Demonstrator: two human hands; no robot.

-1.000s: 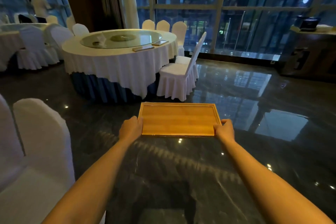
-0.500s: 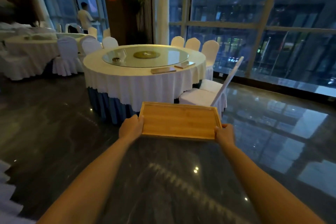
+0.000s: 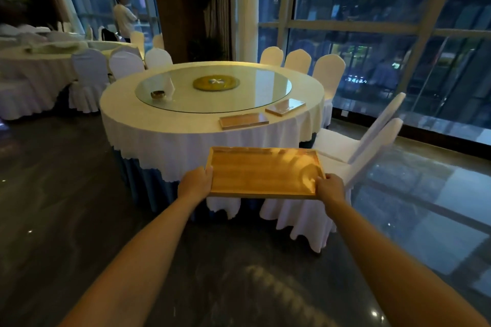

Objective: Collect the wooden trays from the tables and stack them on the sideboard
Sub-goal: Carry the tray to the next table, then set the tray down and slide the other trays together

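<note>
A rectangular wooden tray [image 3: 263, 172] is held level in front of me, above the dark floor. My left hand [image 3: 195, 183] grips its left short edge and my right hand [image 3: 330, 188] grips its right short edge. Straight ahead stands a round table [image 3: 186, 125] with a white cloth. Two more wooden trays lie side by side on its near right rim: one [image 3: 243, 121] closer to me, the other [image 3: 285, 107] further right. The sideboard is out of view.
A glass turntable [image 3: 212, 87] with a small bowl [image 3: 157, 94] fills the table's middle. White-covered chairs [image 3: 353, 146] stand tilted against the table on the right, others ring the far side. Another table [image 3: 32, 71] is at the left. A person [image 3: 123, 17] stands by the windows.
The view has swung left and the round table has come much closer. The tray stays gripped in both hands. The sideboard at the right has left the view.
</note>
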